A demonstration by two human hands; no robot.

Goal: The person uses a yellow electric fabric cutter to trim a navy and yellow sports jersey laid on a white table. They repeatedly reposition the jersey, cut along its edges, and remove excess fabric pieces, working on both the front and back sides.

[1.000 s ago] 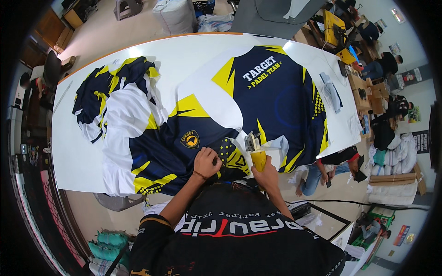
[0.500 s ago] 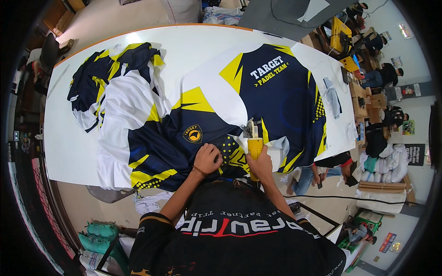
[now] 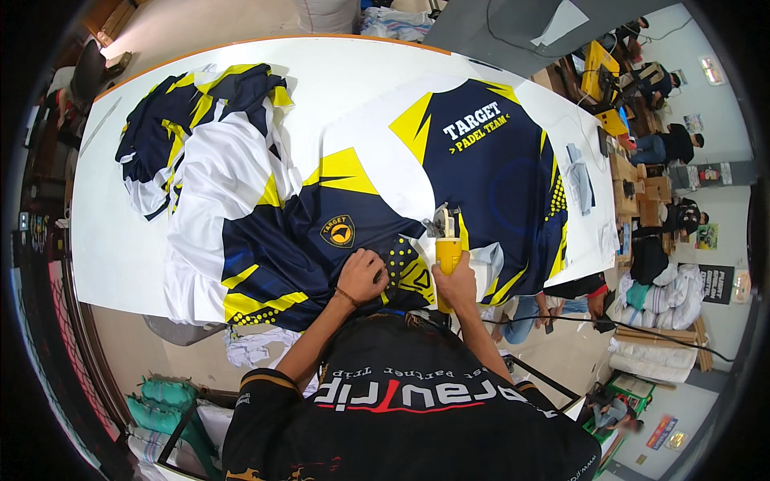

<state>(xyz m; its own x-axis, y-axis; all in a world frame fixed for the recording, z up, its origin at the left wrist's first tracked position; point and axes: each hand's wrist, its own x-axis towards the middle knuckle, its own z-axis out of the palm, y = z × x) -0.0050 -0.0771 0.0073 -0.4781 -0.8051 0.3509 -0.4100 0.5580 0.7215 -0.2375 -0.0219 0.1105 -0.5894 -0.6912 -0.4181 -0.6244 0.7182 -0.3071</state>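
At near table edge (image 3: 120,301) | right hand (image 3: 455,280) grips yellow tool (image 3: 447,252) | left hand (image 3: 361,274) on navy fabric (image 3: 305,240), grip unclear | tabletop (image 3: 345,88) showing beyond

Bright, fairly even white light floods the broad, smooth white tabletop (image 3: 353,100), which looks almost washed out, while the pale beige floor (image 3: 200,24) carries a glossy sheen and a faint, soft grey shadow edges the crumpled navy, yellow and white fabric heap (image 3: 233,140). The central yellow cylindrical handheld power tool (image 3: 448,255) looks reasonably crisp, but the small people in dark clothes (image 3: 678,144) at the right are softer in detail. Fisheye distortion bows the table's thin orange edge strip (image 3: 345,36), the far left falls dim, and black vignetting swallows all 4 corners.
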